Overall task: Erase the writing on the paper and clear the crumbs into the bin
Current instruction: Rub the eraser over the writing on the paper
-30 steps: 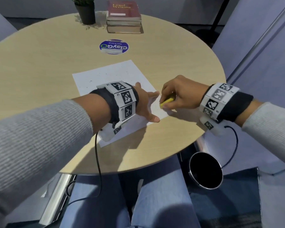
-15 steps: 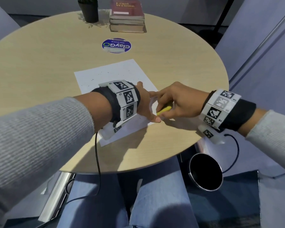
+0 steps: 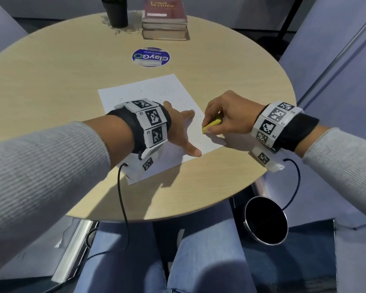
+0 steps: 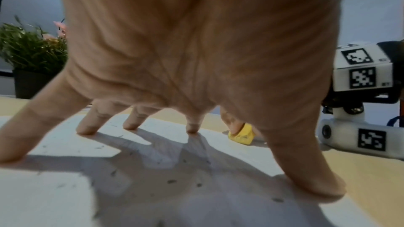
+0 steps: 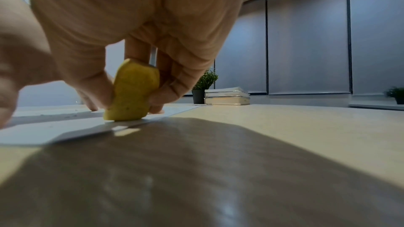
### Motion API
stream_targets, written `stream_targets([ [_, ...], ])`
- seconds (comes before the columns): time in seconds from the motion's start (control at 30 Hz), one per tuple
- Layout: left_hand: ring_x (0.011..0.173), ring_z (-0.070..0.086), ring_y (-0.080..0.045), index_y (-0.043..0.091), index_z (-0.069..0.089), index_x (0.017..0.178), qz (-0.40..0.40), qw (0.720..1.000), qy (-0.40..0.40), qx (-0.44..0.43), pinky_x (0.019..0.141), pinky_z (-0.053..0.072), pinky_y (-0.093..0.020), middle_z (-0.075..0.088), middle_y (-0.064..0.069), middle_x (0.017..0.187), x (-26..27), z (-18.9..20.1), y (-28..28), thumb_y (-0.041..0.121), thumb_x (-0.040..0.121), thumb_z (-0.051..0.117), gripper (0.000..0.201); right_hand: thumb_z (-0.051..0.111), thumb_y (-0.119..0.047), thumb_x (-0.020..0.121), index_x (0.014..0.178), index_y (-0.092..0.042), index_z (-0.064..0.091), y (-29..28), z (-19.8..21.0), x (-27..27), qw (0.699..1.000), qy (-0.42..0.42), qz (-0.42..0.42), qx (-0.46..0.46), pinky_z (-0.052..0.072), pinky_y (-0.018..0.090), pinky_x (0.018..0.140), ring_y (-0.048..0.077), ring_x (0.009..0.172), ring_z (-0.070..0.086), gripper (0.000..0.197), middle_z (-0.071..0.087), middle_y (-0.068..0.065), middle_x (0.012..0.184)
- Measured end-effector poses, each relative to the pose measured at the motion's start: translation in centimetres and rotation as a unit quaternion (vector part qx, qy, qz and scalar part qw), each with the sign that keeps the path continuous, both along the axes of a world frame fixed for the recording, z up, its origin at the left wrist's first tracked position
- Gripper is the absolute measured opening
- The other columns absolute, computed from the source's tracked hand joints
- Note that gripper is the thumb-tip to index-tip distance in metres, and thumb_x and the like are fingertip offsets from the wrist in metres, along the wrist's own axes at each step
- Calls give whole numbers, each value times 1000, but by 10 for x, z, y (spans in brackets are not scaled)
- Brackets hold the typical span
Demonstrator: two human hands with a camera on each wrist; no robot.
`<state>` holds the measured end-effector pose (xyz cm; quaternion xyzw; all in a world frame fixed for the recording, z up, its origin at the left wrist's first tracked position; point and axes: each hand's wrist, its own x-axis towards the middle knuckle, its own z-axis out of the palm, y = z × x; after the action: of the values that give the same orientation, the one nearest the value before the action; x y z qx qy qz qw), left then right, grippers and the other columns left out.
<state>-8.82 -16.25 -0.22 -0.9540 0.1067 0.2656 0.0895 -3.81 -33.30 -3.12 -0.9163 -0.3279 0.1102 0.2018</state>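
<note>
Grey ribbed sleeves [image 3: 40,157] are covering both forearms. Each wrist is wearing a black band [image 3: 133,132] ringed by white blocks printed with black square markers [image 3: 153,118], a small white camera unit [image 3: 266,160] hanging underneath and a thin black cable [image 3: 123,206] trailing off. Blue jeans [image 3: 201,250] are showing below.

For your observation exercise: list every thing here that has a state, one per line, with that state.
Paper: flat on table, strewn with crumbs.
Yellow eraser: pinched, pressed on paper.
Left hand: fingers spread, pressing paper.
Right hand: pinches eraser.
Bin: open, on floor.
Books: stacked, closed.
</note>
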Motion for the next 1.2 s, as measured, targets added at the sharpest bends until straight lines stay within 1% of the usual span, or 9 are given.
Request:
stream_targets([
  [0.13,125,38,-31,27,6,151,-9,1000,4,-3,98,34,-39,29,-12,146,-1,2,0,77,70,55,107,76,-23,74,84,-17,78,6,-1,-17,998,29,56,-5,50,20,65,7,71,64,11,70,-5,82],
  [0.33,130,33,-34,32,-1,151,1,1000,8,-7,100,34,-42,24,-15,149,-2,0,2,78,69,55,109,77,-22,75,84,-17,77,7,3,1,1000,6,12,4,49,24,67,10,72,64,11,72,0,82],
  [0.47,133,31,-34,31,-4,151,-2,1000,9,-4,103,31,-41,20,-12,151,-3,3,1,77,70,55,110,77,-24,73,83,-17,77,12,-1,-21,997,42,69,0,51,20,66,7,71,65,12,70,-5,81],
  [0.63,133,30,-34,31,-9,151,4,1000,13,-4,104,30,-41,16,-14,153,-2,3,1,76,72,53,110,79,-23,74,82,-17,77,3,4,3,1000,10,5,7,45,21,66,3,68,62,10,71,-3,78],
  [0.8,133,30,-36,36,-10,150,17,1000,20,-6,103,33,-43,13,-20,151,2,-1,4,82,64,55,117,79,-25,73,82,-17,77,1,3,-18,996,61,61,-8,49,18,66,6,72,64,12,69,-7,78],
  [0.93,133,31,-35,34,-9,150,11,1000,13,-6,103,32,-43,15,-18,152,0,-1,2,80,68,53,113,79,-26,75,81,-17,77,-4,3,-2,1000,15,17,4,44,18,66,2,69,62,11,70,-7,78],
  [1.07,131,32,-35,35,-8,150,12,1000,17,-2,102,33,-44,17,-19,149,2,-1,3,82,64,55,116,79,-23,74,81,-15,77,1,2,-24,997,40,68,-11,45,13,63,4,68,61,11,67,-9,77],
  [1.13,131,32,-35,35,-10,150,14,1000,17,-2,103,33,-44,17,-19,150,1,-1,3,82,65,54,116,79,-25,75,82,-17,77,0,6,-19,997,48,56,-15,46,16,65,5,68,63,11,70,-7,77],
  [1.2,132,32,-35,34,-11,150,9,1000,13,1,103,32,-44,17,-18,150,0,-1,1,80,67,53,114,79,-26,75,82,-19,77,0,9,-5,999,19,26,-16,47,21,66,5,69,63,10,72,-4,78],
])
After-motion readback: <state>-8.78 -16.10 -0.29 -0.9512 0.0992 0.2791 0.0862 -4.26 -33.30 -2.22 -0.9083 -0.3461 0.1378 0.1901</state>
